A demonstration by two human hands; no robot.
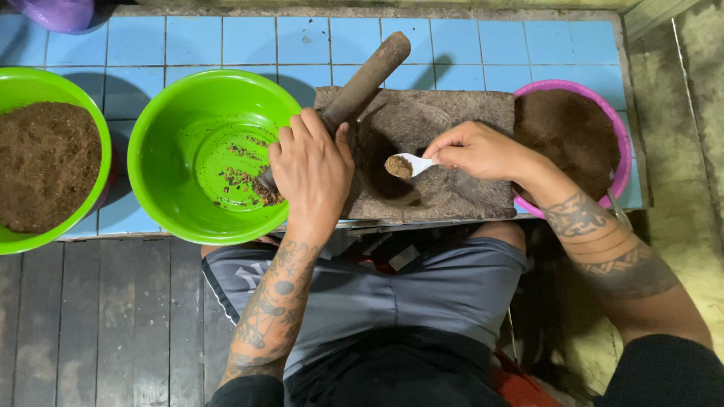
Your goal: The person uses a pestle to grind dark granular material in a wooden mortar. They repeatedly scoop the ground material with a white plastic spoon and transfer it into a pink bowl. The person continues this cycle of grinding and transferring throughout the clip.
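We sit at a blue-tiled counter (467,45) above a dark plank floor (98,324). A stone slab (467,113) lies between a green bowl (162,128) and a pink bowl (615,136) of brown powder. Our left hand (311,167) clenches a wooden pestle (367,78), its long axis slanting up-right. Our right hand (477,149) pinches a white spoon (413,163) of powder, bowl pointing left over what seems the slab's hollow, nearer than the left.

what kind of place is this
Probably a home or small workshop spot for hand-grinding: a blue-tiled ledge, a stone mortar slab with a wooden pestle, and bowls of brown powder.
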